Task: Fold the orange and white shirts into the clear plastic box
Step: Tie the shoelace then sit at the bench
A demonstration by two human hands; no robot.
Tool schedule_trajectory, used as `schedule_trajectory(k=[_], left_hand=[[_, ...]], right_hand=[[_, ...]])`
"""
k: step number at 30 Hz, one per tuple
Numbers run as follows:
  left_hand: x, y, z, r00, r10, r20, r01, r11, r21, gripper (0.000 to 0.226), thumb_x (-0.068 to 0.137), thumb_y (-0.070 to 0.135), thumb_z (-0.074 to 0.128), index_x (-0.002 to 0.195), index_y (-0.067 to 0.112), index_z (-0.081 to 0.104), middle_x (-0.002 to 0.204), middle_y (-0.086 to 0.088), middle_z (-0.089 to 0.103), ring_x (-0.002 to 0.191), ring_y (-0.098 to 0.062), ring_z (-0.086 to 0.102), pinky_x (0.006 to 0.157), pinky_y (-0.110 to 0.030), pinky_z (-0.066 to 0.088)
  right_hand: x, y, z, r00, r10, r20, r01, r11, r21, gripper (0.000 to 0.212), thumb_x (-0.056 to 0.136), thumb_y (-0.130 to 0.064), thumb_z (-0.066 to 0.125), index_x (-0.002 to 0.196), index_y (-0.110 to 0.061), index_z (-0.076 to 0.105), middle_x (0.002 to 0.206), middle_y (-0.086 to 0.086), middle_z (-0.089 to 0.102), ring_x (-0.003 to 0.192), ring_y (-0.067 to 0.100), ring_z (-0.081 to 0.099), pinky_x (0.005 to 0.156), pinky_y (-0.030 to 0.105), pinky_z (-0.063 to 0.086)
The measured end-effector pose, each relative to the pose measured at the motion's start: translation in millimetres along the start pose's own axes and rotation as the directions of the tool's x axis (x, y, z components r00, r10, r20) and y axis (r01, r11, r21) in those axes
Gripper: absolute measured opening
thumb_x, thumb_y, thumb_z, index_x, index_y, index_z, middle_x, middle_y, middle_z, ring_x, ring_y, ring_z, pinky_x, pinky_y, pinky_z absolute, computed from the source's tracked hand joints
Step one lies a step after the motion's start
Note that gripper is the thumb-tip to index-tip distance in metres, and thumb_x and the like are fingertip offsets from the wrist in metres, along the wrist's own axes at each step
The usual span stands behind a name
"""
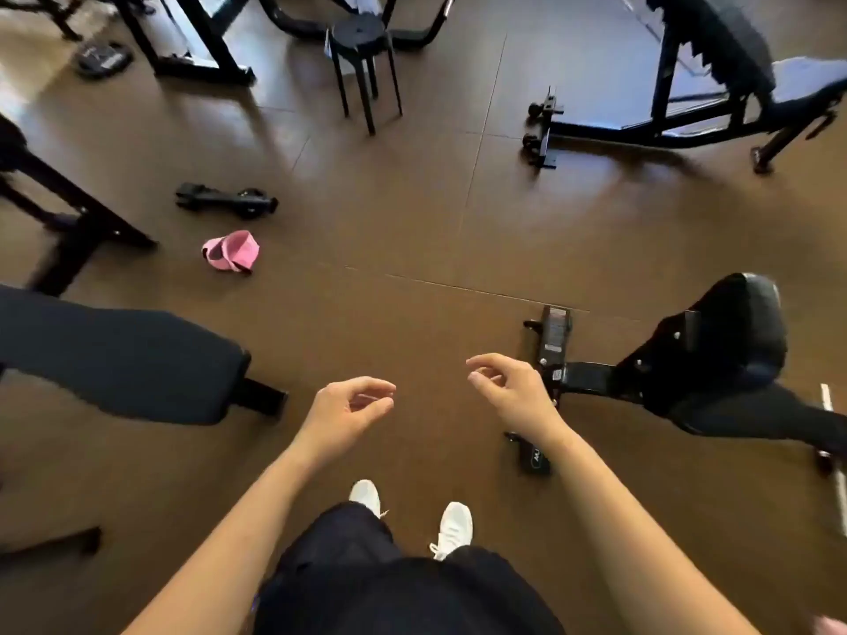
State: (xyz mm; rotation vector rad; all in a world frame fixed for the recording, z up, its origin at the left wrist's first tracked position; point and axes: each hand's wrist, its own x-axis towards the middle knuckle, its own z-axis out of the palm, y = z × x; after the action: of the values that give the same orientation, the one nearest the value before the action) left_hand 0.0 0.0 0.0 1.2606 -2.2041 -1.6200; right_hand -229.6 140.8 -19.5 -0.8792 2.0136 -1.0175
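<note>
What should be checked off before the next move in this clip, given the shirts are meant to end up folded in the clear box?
1. Left hand free: ok, fingers loosely curled, holding nothing.
2. Right hand free: ok, also holding nothing.
3. Orange and white shirts located: not ok, neither is in view.
4. Clear plastic box located: not ok, not in view.
5. Floor ahead walkable: ok, bare brown floor between the benches; a pink cap lies off to the left.
6. Folding started: cannot tell, no shirt visible to judge.
</note>
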Motion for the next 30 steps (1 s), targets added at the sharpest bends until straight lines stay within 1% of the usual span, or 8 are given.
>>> schedule_trajectory(k=[5,9,11,16,20,24,27,30], left_hand=[[11,-23,-6,0.991,-0.130,-0.005,0.130,0.992,-0.001,0.018,0.090,0.019,0.075,0.100,0.034,0.077,0.097,0.017,0.077,0.094,-0.003,0.072,0.090,-0.028,0.057],[50,-31,-23,0.991,-0.137,-0.003,0.137,0.990,-0.026,0.016,0.092,0.020,0.073,0.100,0.034,0.076,0.098,0.025,0.074,0.093,-0.001,0.070,0.086,-0.020,0.055],[78,-36,-34,0.990,-0.141,-0.002,0.141,0.989,-0.035,0.015,0.092,0.021,0.072,0.102,0.031,0.077,0.096,0.019,0.076,0.093,0.000,0.070,0.086,-0.019,0.055],[163,-39,-75,0.989,-0.144,0.028,0.144,0.990,0.006,0.015,0.094,0.025,0.070,0.107,0.029,0.076,0.103,0.016,0.074,0.095,-0.002,0.068,0.085,-0.022,0.054],[239,-27,-110,0.988,-0.115,0.107,0.107,0.991,0.082,0.017,0.095,0.030,0.068,0.109,0.028,0.076,0.104,0.015,0.073,0.099,-0.005,0.067,0.087,-0.026,0.055],[318,-8,-141,0.976,-0.090,0.199,0.060,0.986,0.154,0.018,0.096,0.034,0.066,0.111,0.028,0.075,0.106,0.014,0.073,0.100,-0.004,0.066,0.091,-0.031,0.056],[382,8,-156,0.972,-0.093,0.218,0.052,0.981,0.187,0.019,0.096,0.035,0.065,0.111,0.029,0.074,0.107,0.012,0.072,0.099,-0.005,0.066,0.089,-0.031,0.056],[448,24,-168,0.967,-0.109,0.229,0.057,0.973,0.224,0.018,0.095,0.033,0.066,0.109,0.028,0.075,0.104,0.012,0.073,0.095,-0.007,0.067,0.088,-0.032,0.055]], right_hand=[[32,0,18,0.987,0.088,0.132,-0.078,0.994,-0.081,0.019,0.094,-0.020,0.065,0.110,-0.020,0.075,0.087,-0.006,0.069,0.071,0.002,0.056,0.075,0.020,0.045],[85,-17,24,0.983,0.100,0.152,-0.079,0.987,-0.139,0.020,0.095,-0.023,0.062,0.112,-0.020,0.073,0.091,-0.005,0.068,0.076,0.005,0.057,0.078,0.026,0.050],[116,-28,28,0.983,0.095,0.158,-0.067,0.982,-0.175,0.020,0.096,-0.023,0.062,0.113,-0.019,0.073,0.092,-0.004,0.067,0.076,0.007,0.057,0.079,0.028,0.050],[189,-57,36,0.971,0.125,0.204,-0.072,0.965,-0.251,0.022,0.099,-0.025,0.060,0.118,-0.019,0.070,0.097,-0.003,0.067,0.081,0.007,0.059,0.076,0.023,0.046],[254,-82,40,0.967,0.151,0.206,-0.084,0.949,-0.303,0.021,0.098,-0.026,0.061,0.116,-0.020,0.071,0.095,-0.006,0.066,0.079,0.003,0.058,0.078,0.025,0.045],[318,-105,37,0.969,0.185,0.162,-0.136,0.953,-0.272,0.019,0.098,-0.026,0.060,0.113,-0.022,0.071,0.093,-0.007,0.066,0.080,0.002,0.057,0.078,0.025,0.043],[372,-115,34,0.965,0.204,0.162,-0.160,0.955,-0.249,0.019,0.098,-0.024,0.059,0.113,-0.022,0.071,0.095,-0.008,0.066,0.084,-0.001,0.056,0.073,0.018,0.042],[436,-114,34,0.957,0.229,0.177,-0.185,0.954,-0.236,0.023,0.097,-0.024,0.059,0.116,-0.020,0.072,0.101,-0.002,0.070,0.087,0.005,0.060,0.073,0.017,0.043]])
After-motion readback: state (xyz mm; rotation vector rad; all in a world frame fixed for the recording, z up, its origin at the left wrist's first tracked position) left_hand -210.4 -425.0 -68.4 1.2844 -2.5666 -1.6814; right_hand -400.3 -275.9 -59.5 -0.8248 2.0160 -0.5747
